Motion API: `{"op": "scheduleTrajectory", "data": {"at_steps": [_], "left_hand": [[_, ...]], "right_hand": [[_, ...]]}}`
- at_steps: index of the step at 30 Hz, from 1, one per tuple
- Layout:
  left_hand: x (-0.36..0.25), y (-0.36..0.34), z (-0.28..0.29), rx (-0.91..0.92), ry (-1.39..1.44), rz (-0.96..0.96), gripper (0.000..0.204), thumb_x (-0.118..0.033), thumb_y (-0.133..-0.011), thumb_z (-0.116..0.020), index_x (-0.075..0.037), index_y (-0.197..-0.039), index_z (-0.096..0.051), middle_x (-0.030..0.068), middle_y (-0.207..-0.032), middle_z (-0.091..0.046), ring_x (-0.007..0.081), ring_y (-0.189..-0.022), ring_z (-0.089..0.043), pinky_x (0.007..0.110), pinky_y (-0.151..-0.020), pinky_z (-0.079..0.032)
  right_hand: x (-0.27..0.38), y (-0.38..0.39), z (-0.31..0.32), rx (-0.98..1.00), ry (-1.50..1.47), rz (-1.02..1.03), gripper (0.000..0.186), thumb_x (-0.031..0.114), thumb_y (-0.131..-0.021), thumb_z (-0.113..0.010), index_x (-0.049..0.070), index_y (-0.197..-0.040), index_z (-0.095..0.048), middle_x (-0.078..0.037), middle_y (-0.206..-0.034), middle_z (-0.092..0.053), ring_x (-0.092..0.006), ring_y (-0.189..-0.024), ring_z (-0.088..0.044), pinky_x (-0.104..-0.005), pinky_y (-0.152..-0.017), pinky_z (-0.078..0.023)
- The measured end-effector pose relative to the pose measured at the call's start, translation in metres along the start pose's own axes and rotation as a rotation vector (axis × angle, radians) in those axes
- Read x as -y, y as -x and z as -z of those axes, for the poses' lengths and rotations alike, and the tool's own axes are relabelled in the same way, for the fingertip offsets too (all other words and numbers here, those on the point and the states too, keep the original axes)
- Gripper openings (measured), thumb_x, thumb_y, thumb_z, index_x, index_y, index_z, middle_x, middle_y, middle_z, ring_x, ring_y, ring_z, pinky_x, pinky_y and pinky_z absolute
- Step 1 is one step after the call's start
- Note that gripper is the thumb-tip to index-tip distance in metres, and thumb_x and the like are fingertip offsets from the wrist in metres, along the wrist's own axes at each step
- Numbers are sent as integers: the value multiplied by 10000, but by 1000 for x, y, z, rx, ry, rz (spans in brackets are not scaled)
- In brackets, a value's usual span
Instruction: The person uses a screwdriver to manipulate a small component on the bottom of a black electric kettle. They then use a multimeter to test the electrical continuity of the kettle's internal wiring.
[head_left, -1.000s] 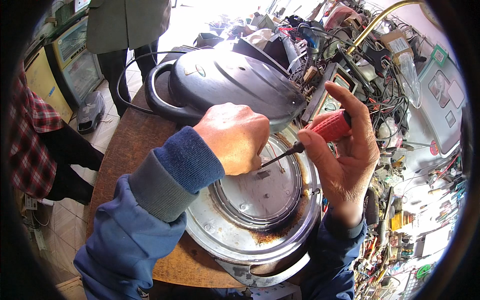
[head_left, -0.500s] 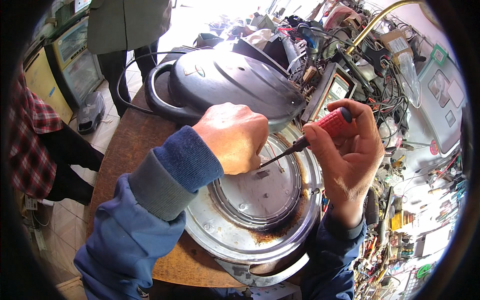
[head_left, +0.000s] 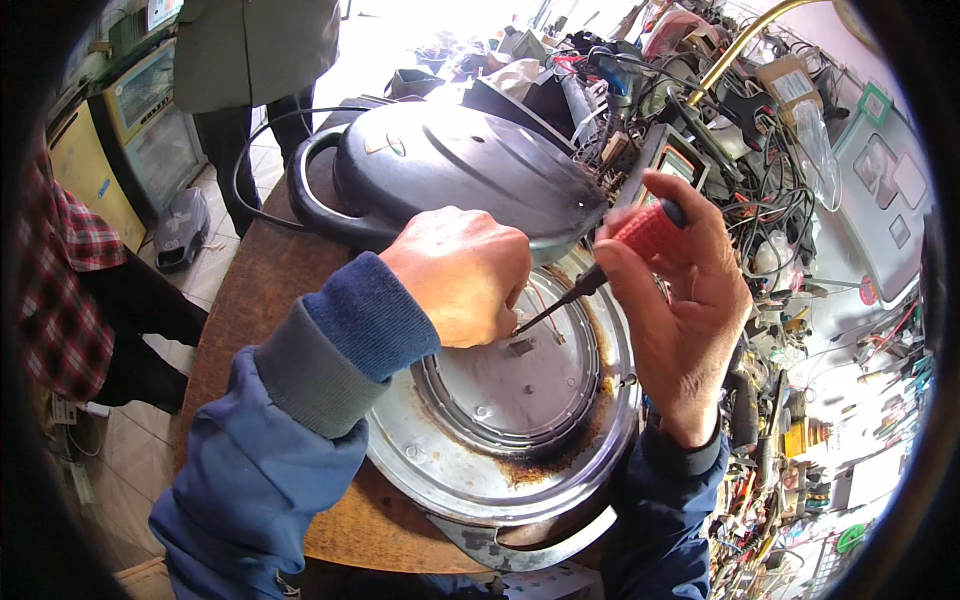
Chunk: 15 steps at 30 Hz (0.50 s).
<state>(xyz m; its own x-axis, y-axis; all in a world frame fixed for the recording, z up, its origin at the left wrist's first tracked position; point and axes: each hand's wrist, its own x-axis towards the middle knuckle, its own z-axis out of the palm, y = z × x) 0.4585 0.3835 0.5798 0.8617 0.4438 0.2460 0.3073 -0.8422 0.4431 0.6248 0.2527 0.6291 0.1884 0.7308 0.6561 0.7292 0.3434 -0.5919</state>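
Observation:
A round silver metal appliance base [head_left: 425,470] lies in front of me, with brown rust marks around its inner ring and a handle at its near edge. My left hand [head_left: 462,275] is closed and rests low over the inner disc; what its fingers pinch is hidden. My right hand [head_left: 690,320] holds a screwdriver [head_left: 645,235] by its red and black handle. The dark shaft slants down left, and its tip meets the disc beside my left fingers, near a small metal bracket [head_left: 520,347]. A thin red wire is partly visible there.
Behind the base sits a black domed cover [head_left: 450,165] with a loop handle and cable on the wooden table [head_left: 245,330]. A multimeter [head_left: 675,165] stands beyond my right hand, amid piled cables and parts. Two people stand at the left, near a grey appliance [head_left: 183,228] on the floor.
My right hand has shifted slightly left and the screwdriver is tilted more steeply, its handle blurred by motion. My left hand stays in nearly the same place.

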Motion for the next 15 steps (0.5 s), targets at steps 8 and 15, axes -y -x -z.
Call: {"op": "scheduleTrajectory", "data": {"at_steps": [8,15], "left_hand": [[3,4,-5,-136,62,-83,164,-253,-787,-835,-123,-811,-737,96,-814,-705,316,-862,-686,451,-821,-517],[6,1,8,-28,137,-88,251,-229,-805,-822,-24,-934,-755,118,-821,-736,319,-790,-716,426,-764,-558]], "right_hand": [[10,1,15,118,-221,-112,445,-49,-898,-785,-55,-1294,-582,-151,-1059,-744,-192,-979,-751,-336,-929,-601],[10,-1,3,22,-20,-40,680,-61,-879,-818,-11,-1496,-536,-57,-988,-722,-117,-924,-692,-297,-906,-576]]}}
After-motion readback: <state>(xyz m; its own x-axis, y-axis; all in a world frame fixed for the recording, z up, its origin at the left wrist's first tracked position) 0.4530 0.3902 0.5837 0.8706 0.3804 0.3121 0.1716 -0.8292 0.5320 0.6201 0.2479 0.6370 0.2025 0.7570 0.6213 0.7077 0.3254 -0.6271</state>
